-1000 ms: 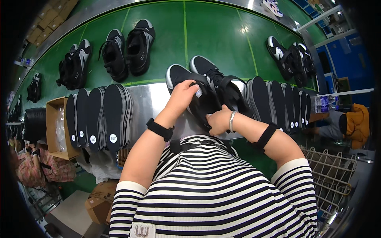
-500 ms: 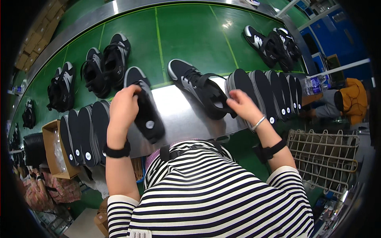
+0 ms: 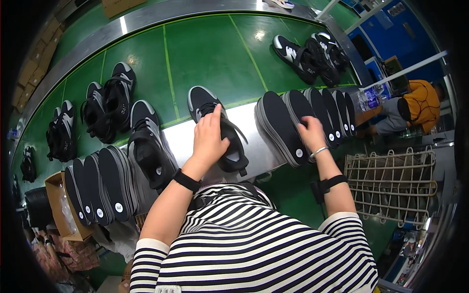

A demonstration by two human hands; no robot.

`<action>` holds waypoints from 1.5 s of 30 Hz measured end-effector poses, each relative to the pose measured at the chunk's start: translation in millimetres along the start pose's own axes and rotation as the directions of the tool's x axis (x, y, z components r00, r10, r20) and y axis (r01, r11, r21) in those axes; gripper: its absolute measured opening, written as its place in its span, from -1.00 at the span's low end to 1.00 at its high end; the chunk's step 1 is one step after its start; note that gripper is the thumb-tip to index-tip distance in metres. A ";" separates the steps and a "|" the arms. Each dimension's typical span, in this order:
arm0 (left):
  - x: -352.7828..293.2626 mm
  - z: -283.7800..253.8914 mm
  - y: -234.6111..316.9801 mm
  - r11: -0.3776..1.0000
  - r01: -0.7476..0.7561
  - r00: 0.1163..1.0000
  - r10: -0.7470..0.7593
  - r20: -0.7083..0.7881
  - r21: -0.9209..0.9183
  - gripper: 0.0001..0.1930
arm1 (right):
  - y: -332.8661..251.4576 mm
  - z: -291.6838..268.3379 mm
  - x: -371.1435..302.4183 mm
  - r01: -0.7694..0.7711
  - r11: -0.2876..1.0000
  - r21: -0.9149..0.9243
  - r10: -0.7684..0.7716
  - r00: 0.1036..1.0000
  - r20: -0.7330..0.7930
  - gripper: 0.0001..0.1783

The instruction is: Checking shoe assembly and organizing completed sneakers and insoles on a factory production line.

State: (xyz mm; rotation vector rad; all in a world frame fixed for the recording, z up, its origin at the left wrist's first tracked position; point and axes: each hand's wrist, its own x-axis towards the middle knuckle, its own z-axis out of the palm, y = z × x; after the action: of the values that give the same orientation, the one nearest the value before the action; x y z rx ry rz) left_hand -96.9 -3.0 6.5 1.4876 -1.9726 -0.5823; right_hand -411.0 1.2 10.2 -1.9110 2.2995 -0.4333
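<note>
Topping metal ledge: shoe (boxes beyond)

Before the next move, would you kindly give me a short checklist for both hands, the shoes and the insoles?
1. Left hand over the middle shoe: ok.
2. Opening of the middle shoe facing upward: ok.
3. Right hand at the right insole stacks: ok.
4. Right hand holding an insole: cannot tell, the hand is blurred.
5. Neighbouring left shoe apart from the middle shoe: ok, metal surface shows between.
</note>
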 end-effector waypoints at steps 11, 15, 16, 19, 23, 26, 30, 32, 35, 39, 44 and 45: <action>10.1 -3.2 -9.5 0.974 -0.217 0.975 0.213 -0.068 -0.058 -0.67 | 29.3 -16.6 10.2 -0.085 0.927 -0.364 0.160 0.971 0.180 -0.46; 21.3 -4.0 -7.4 0.955 0.114 0.993 -0.113 0.017 -0.275 -0.79 | 31.5 -27.9 8.2 -0.003 0.977 -0.214 -0.011 0.998 -0.067 -0.64; 23.2 0.7 -12.2 0.907 0.144 0.989 -0.142 0.034 -0.396 -0.81 | 31.2 -32.1 11.1 -0.066 0.991 0.113 0.062 0.997 0.039 -0.70; 26.9 5.3 -24.5 0.820 0.226 0.974 -0.191 0.119 -0.525 -0.81 | -30.4 -75.1 0.9 -0.466 0.531 0.708 0.075 0.858 0.509 -0.82; 30.8 -3.3 -29.2 0.712 0.417 0.908 -0.302 0.291 -0.564 -0.83 | -101.9 -100.5 -21.3 -0.487 0.624 0.611 -0.269 0.601 0.753 -0.84; 28.4 2.2 -32.0 0.680 0.392 0.920 -0.273 0.282 -0.620 -0.84 | -131.7 -72.8 -14.9 -0.203 0.883 0.422 -0.286 0.479 0.830 -0.76; 28.5 3.9 -25.2 0.768 0.363 0.931 -0.283 0.230 -0.528 -0.84 | -173.6 -18.5 -18.0 0.342 0.924 0.173 -0.356 0.599 0.717 -0.73; 27.8 8.1 -21.0 0.791 0.313 0.950 -0.272 0.157 -0.526 -0.82 | -172.6 17.8 -30.1 0.606 0.795 -0.015 -0.509 0.681 0.527 -0.78; 26.7 5.7 -17.4 0.804 0.284 0.956 -0.282 0.086 -0.523 -0.80 | -170.9 15.8 -32.0 0.711 0.694 -0.110 -0.600 0.657 0.457 -0.75; 22.1 -1.3 -11.5 0.850 0.293 0.952 -0.300 0.054 -0.437 -0.81 | -163.6 -36.3 -48.8 0.672 0.724 -0.157 -0.487 0.658 0.574 -0.69; 22.8 -0.1 -7.7 0.860 0.279 0.955 -0.295 0.028 -0.428 -0.81 | -163.3 -42.6 -45.5 0.662 0.737 -0.138 -0.446 0.628 0.637 -0.79; 22.5 0.2 -7.9 0.852 0.288 0.952 -0.303 0.037 -0.438 -0.81 | -164.1 -37.9 -44.1 0.707 0.704 -0.068 -0.567 0.617 0.546 -0.82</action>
State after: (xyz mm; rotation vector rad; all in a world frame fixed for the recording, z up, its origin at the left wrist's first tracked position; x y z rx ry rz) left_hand -96.0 -26.8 5.6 1.4971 -1.4580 -1.0515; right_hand -258.1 23.1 90.4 -2.5875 1.3361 0.3409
